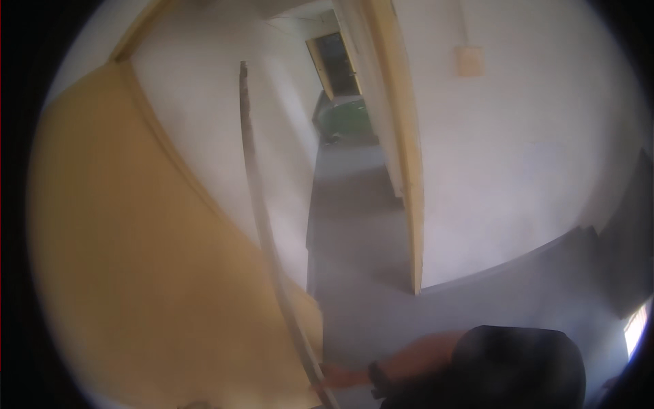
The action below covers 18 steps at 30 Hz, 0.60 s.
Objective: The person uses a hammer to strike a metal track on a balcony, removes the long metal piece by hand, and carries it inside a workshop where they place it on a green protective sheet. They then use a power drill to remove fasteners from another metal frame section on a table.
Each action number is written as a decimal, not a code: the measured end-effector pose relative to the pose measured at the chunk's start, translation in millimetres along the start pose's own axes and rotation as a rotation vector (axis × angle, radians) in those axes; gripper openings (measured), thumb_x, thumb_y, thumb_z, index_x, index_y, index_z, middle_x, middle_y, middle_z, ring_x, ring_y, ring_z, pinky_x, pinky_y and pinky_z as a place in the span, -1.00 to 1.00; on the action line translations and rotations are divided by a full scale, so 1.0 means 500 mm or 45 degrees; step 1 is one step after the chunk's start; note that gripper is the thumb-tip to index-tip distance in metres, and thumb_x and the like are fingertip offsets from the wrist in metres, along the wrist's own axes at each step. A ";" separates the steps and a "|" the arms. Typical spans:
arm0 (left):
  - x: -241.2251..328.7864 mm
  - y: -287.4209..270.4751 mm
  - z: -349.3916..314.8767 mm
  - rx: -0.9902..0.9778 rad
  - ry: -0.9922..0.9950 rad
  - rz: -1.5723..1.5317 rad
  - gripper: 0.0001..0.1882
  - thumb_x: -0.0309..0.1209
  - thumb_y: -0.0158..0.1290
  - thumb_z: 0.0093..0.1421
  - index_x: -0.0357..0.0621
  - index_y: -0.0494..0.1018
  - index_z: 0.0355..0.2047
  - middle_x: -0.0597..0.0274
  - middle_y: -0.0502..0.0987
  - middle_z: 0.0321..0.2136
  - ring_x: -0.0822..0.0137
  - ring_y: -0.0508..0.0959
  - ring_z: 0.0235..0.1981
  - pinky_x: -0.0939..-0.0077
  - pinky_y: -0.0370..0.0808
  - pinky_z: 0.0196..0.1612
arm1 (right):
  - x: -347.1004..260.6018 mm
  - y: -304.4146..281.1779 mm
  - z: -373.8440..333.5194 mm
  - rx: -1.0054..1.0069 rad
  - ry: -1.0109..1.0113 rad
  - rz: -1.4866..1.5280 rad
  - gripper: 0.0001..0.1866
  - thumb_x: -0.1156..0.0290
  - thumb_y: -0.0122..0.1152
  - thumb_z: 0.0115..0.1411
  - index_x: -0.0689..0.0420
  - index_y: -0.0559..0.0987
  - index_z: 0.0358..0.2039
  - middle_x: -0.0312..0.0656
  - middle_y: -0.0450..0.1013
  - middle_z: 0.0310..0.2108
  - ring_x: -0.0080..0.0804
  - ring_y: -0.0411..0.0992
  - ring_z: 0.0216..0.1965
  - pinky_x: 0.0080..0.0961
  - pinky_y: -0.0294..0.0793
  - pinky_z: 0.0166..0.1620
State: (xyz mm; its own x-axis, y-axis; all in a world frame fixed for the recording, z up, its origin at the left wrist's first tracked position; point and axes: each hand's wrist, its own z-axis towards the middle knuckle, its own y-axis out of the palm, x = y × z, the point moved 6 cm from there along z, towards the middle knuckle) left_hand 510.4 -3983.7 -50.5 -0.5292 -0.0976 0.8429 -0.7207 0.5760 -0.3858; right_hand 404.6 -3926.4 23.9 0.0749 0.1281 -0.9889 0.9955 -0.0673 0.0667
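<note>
Pole (257, 198), long and thin, rises from the right hand (334, 376), whose fingers look clamped around it, blurred. Left of the fingers spreads a broad yellow panel (157, 259); well up and right of them stands a white wall (518, 157). Grey floor (354, 232) stretches above and beyond them to a distant doorway (338, 65). Far above right of the fingers sits a beige wall box (469, 61); just right, a dark wristband (377, 374).
</note>
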 end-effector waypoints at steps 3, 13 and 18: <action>0.092 0.008 0.141 -0.042 0.010 0.017 -0.53 -0.29 0.27 0.02 -0.28 0.51 -0.08 -0.06 0.63 -0.26 0.00 0.63 -0.20 0.18 0.55 -0.17 | -0.023 -0.152 0.158 0.104 0.028 -0.096 -0.25 -0.34 0.32 0.05 0.21 0.56 -0.23 -0.14 0.51 -0.37 -0.27 0.49 -0.27 -0.27 0.39 -0.22; 0.422 0.062 0.647 -0.215 0.048 0.035 -0.53 -0.28 0.27 0.03 -0.28 0.51 -0.07 -0.05 0.63 -0.27 0.00 0.63 -0.20 0.17 0.55 -0.17 | -0.178 -0.542 0.553 0.318 0.234 -0.291 -0.20 -0.38 0.30 -0.01 0.23 0.61 -0.22 -0.05 0.55 -0.31 -0.23 0.52 -0.21 -0.30 0.44 -0.15; 0.621 0.136 0.926 -0.344 0.089 0.108 -0.53 -0.28 0.26 0.04 -0.27 0.51 -0.07 -0.04 0.63 -0.27 0.00 0.63 -0.20 0.17 0.55 -0.17 | -0.222 -0.766 0.740 0.297 0.387 -0.172 -0.18 -0.39 0.30 -0.02 0.24 0.65 -0.21 -0.03 0.58 -0.24 -0.24 0.54 -0.16 -0.31 0.45 -0.12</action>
State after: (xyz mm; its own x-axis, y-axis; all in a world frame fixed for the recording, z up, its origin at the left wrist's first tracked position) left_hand 89.5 -4350.6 11.1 -0.5436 0.0108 0.8393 -0.5248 0.7761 -0.3498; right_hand -6.4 -4280.8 59.3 -0.0068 0.4354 -0.9002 0.9602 -0.2485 -0.1275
